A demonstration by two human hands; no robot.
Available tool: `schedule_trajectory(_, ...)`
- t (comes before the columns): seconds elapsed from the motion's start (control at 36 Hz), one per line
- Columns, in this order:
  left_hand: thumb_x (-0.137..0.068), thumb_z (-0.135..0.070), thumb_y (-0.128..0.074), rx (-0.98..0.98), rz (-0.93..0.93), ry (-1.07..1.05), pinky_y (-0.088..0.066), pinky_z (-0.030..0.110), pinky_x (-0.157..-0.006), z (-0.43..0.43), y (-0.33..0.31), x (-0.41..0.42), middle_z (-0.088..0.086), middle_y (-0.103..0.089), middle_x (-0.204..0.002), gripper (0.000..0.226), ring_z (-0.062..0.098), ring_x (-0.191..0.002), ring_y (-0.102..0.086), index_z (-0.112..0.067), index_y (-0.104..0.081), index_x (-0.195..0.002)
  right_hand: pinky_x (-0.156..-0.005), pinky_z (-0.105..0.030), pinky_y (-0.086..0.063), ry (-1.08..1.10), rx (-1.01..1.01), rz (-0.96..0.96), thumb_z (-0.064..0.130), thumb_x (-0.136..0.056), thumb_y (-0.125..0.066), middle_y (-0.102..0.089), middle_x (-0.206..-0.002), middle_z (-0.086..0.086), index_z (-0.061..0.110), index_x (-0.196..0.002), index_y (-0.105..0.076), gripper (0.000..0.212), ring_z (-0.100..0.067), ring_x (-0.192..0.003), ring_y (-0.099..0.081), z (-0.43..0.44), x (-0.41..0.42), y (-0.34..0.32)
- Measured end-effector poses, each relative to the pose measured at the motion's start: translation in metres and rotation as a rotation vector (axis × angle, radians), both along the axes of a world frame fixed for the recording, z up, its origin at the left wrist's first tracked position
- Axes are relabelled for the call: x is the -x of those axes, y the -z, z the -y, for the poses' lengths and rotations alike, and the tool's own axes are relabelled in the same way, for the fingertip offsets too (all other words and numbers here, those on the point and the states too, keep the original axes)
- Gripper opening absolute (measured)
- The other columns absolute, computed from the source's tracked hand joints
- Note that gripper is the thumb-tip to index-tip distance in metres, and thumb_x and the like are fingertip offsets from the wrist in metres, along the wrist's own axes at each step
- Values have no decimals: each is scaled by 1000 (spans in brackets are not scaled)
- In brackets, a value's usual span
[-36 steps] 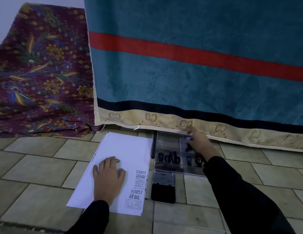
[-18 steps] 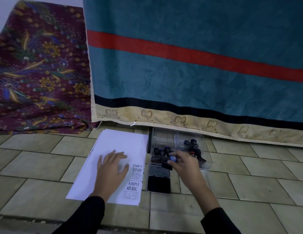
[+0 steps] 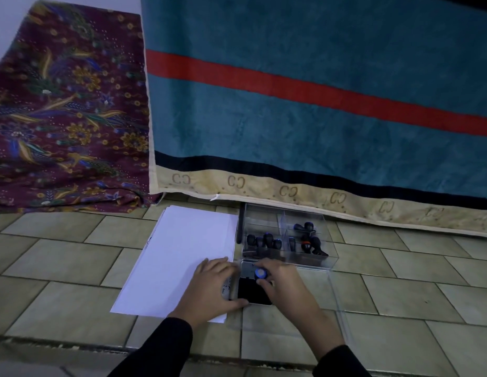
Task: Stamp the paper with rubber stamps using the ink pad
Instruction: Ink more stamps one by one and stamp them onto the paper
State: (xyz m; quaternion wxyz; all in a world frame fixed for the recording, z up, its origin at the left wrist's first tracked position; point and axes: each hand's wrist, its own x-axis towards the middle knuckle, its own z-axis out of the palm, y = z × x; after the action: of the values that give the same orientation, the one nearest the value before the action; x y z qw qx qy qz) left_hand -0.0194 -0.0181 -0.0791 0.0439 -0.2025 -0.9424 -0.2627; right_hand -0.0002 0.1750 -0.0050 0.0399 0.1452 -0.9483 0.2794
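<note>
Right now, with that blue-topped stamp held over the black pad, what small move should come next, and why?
Probably press the stamp straight down into the ink pad. The right hand holds it right over the open pad, while the left hand steadies the paper alongside, ready for stamping.

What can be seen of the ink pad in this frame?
The ink pad is a small flat case lying open on the tiled floor, between the paper and the clear stamp box. Its dark pad faces up; the grey lid lies flat behind it. The right hand holds a blue-topped stamp over it; the left hand touches its near left edge, thumb along the front.
</note>
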Motion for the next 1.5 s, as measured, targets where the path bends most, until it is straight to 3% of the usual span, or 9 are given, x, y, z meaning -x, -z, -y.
schedule_trajectory(0.11, -63, -85, -48, -3, 16, -5, -10, 35, -118, -1, 0, 0, -25, -43, -140, 85, 0, -139, -20, -38, -47, -133, -80, -28, -49, -27, -13, -29, 8, -83, -62, -65, -100, -5, 12, -102, -62, 19, -16, -88, -59, 2, -2, 1)
schedule_trajectory(0.39, -66, -81, -54, -16, 14, -14, -10, 33, -118, -2, 2, -1, -25, -46, -138, 79, -2, -139, -21, -38, -48, -132, -82, -31, -53, 34, 96, -17, 15, -83, -66, -67, -103, -4, 13, -108, -62, 25, -18, -91, -64, 5, -9, 5)
schedule_trajectory(0.5, -66, -81, -54, -11, 7, -13, -9, 33, -118, -2, 2, 0, -24, -46, -138, 79, -1, -139, -21, -37, -49, -132, -80, -26, -52, 24, 102, -46, 13, -82, -67, -68, -101, -4, 11, -102, -66, 20, -16, -89, -64, 6, -13, 8)
schedule_trajectory(0.86, -66, -79, -55, 12, -20, -18, -8, 32, -118, -4, 1, -1, -24, -46, -138, 76, -1, -139, -22, -38, -50, -130, -80, -33, -54, -7, 94, -55, 10, -79, -69, -69, -98, -8, 6, -87, -65, 10, -19, -89, -65, 4, -12, 9)
schedule_trajectory(1.03, -67, -86, -46, 2, -30, 3, -6, 33, -119, 0, 0, 1, -27, -44, -138, 79, -3, -139, -22, -41, -47, -132, -81, -34, -54, -14, 94, -46, 10, -79, -69, -69, -99, -8, 6, -86, -65, 10, -19, -91, -65, 5, -15, 13)
schedule_trajectory(1.17, -92, -59, -41, -131, -97, -213, -16, 43, -118, 27, -4, 12, -15, -49, -140, 46, 7, -137, -33, -34, -50, -131, -82, -32, -55, 10, 141, -31, 7, -80, -69, -69, -98, -7, 6, -87, -64, 9, -17, -92, -65, 5, -16, 16)
schedule_trajectory(1.25, -96, -42, -45, -58, -103, -413, -13, 48, -118, 50, -3, 21, -8, -47, -145, 40, 14, -141, -30, -28, -49, -134, -80, -36, -55, 31, 141, 27, 9, -80, -68, -69, -91, -7, 8, -88, -65, 10, -20, -83, -66, 8, -8, 9)
schedule_trajectory(1.39, -97, -44, -41, 100, 5, -495, -5, 53, -117, 71, 13, 26, -6, -26, -158, 50, 17, -148, -12, -26, -38, -143, -79, -33, -56, 54, 207, -72, 8, -79, -68, -68, -94, -6, 8, -92, -65, 13, -18, -81, -66, 21, 17, -6)
schedule_trajectory(1.5, -97, -46, -39, 105, 18, -496, -6, 54, -117, 72, 21, 24, -6, -26, -158, 51, 17, -148, -14, -27, -38, -144, -79, -30, -55, 13, 258, -63, 3, -80, -65, -63, -88, -6, 5, -98, -65, 18, -19, -79, -64, 44, 43, -10)
